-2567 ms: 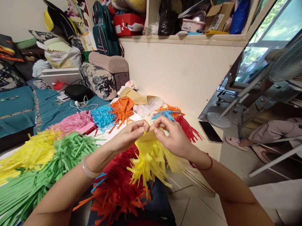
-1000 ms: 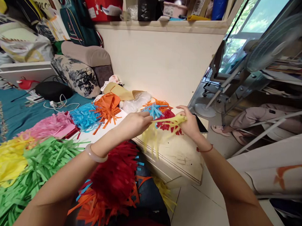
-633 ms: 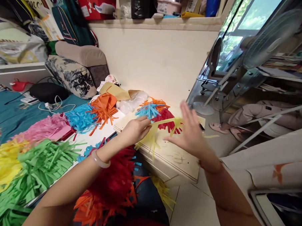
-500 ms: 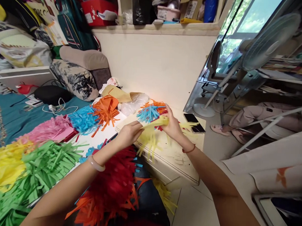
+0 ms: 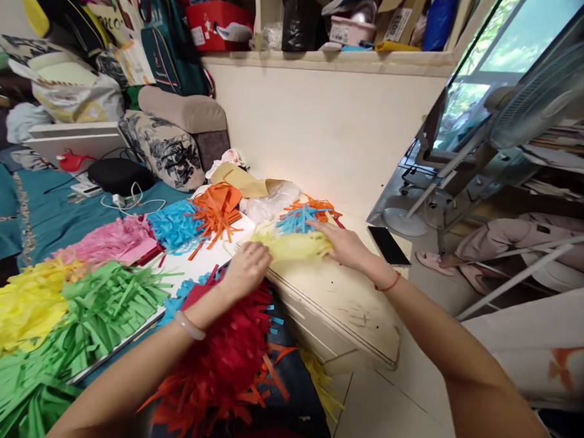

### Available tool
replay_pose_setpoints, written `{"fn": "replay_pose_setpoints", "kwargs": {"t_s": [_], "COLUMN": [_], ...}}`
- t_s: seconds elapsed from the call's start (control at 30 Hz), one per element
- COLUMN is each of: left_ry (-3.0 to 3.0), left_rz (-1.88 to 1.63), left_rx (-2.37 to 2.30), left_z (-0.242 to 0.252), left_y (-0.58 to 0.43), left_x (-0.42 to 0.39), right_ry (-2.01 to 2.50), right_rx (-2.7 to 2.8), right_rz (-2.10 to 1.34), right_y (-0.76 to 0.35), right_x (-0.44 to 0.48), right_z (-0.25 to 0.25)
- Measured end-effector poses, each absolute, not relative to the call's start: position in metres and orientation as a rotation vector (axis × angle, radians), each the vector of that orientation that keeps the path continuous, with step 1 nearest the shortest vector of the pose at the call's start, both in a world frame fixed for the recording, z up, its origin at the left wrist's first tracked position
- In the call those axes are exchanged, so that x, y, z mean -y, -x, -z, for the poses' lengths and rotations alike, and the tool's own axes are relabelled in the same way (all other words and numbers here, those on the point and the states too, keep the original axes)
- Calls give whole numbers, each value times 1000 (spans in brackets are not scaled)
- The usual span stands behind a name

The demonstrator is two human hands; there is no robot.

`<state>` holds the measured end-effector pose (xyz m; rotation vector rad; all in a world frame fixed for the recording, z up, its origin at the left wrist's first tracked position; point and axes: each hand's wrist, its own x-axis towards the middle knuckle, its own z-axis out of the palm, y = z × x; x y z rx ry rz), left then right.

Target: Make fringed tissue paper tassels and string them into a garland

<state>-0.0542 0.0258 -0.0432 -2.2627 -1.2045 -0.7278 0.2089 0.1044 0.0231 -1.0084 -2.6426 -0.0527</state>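
A pale yellow strip of fringed tissue paper (image 5: 293, 246), blurred by motion, stretches between my hands over the corner of a cream cabinet top (image 5: 337, 292). My left hand (image 5: 247, 267) is closed around its left end. At the other end, my right hand (image 5: 345, 246) has its fingers stretched out and touches the paper. Just behind the strip lie a blue paper tassel (image 5: 299, 219) and orange fringe (image 5: 321, 207). On my lap, below my left wrist, rests a bundle of dark red fringed paper (image 5: 224, 332) with orange fringe under it.
Green (image 5: 109, 295), yellow (image 5: 20, 304), pink (image 5: 107, 243) and blue fringed paper (image 5: 175, 223) piles lie to the left. A black phone (image 5: 388, 246) is by my right hand. A fan (image 5: 534, 94) stands at right, near a person's legs (image 5: 489, 244).
The yellow fringe has swung up from hanging down to lying stretched across the cabinet top. My right hand has gone from gripping to flat, extended fingers. The view has shifted left.
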Motion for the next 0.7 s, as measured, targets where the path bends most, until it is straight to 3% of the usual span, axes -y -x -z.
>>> {"fn": "replay_pose_setpoints", "kwargs": {"t_s": [0.23, 0.33, 0.43, 0.57, 0.7], "left_ry": [2740, 2761, 2757, 2757, 2784], "left_rz": [403, 333, 264, 216, 204], "left_rx": [1146, 1145, 1167, 1194, 1196], "left_z": [80, 81, 79, 76, 72], "left_y": [-32, -43, -48, -47, -38], "left_x": [-20, -18, -15, -11, -11], "right_ry": [1600, 1335, 903, 969, 788], "right_rx": [2560, 2669, 2748, 2637, 2672], "right_rz": [336, 385, 207, 181, 100], "right_y": [-319, -303, -265, -246, -275], "right_x": [-70, -39, -15, -10, -18], "right_z": [-24, -6, 34, 79, 85]}}
